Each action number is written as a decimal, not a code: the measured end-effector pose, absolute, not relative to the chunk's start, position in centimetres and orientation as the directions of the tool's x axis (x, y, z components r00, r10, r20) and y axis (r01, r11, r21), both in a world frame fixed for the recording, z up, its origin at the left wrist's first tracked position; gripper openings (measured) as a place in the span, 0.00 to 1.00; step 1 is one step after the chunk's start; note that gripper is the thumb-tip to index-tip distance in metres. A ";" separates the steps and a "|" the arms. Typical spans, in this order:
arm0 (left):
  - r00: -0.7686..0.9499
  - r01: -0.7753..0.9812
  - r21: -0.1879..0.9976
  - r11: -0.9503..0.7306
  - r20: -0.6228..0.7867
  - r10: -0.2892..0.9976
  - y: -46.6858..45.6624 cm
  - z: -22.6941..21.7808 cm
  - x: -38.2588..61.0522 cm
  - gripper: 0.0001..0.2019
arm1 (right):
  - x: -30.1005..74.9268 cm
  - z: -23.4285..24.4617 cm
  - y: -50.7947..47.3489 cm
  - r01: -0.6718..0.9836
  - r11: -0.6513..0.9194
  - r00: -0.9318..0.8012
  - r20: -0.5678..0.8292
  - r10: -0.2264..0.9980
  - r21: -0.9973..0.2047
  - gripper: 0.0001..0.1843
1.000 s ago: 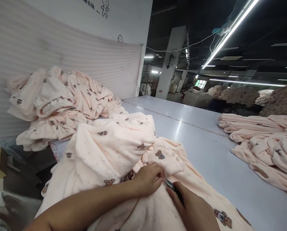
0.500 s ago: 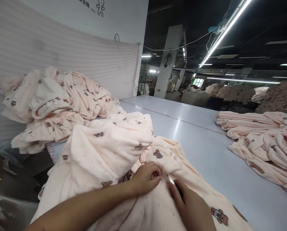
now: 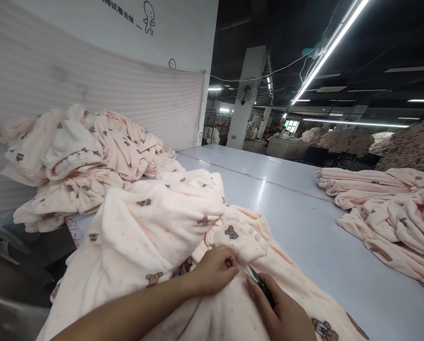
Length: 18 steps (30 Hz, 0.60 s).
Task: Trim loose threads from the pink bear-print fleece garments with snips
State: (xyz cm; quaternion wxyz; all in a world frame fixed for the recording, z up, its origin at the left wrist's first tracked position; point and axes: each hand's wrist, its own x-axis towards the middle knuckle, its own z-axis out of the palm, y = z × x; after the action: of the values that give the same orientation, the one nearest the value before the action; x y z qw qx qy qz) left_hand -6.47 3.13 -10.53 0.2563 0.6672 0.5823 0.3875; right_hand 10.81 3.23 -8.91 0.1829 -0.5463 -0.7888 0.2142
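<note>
A pale pink fleece garment (image 3: 151,227) printed with small brown bears lies spread over the near edge of the white table (image 3: 304,222). My left hand (image 3: 217,270) is closed, pinching a fold of this garment near its collar. My right hand (image 3: 283,312) is closed round a small dark thread snipper (image 3: 256,279), whose metal tip points at the fabric just beside my left fingers. The two hands are almost touching.
A heap of the same pink garments (image 3: 76,156) lies at the left against a striped cloth on the wall. Another pile of pink garments (image 3: 385,203) lies at the right of the table. Beyond are a pillar, a fan and brownish fabric stacks (image 3: 339,139).
The view has shifted slightly. My left hand stays pinched on the fabric. My right hand has kept the snipper at the same spot, its tip a little closer to my left fingers.
</note>
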 end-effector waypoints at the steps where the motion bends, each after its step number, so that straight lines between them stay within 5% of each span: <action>1: 0.012 0.539 0.825 -0.169 0.193 0.981 3.2 -10.7 -6.7 0.03 | 10.7 -9.0 3.2 0.794 0.327 -0.348 0.057 0.936 -0.512 0.20; 10: -0.015 0.309 0.947 -0.083 0.093 0.996 3.4 -11.0 -7.2 0.04 | 9.7 -8.4 3.0 0.870 0.400 -0.399 0.064 0.915 -0.287 0.15; 18: -0.021 0.239 0.966 -0.102 0.110 0.994 3.4 -11.2 -7.1 0.04 | 9.5 -8.4 3.2 0.867 0.396 -0.398 0.059 0.916 -0.303 0.15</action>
State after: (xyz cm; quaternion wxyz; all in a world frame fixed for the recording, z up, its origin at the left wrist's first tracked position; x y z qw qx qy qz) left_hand -7.12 3.37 -11.25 0.4005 0.5735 0.5374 0.4710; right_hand 9.51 3.23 -8.41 0.1089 -0.5378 -0.8284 0.1124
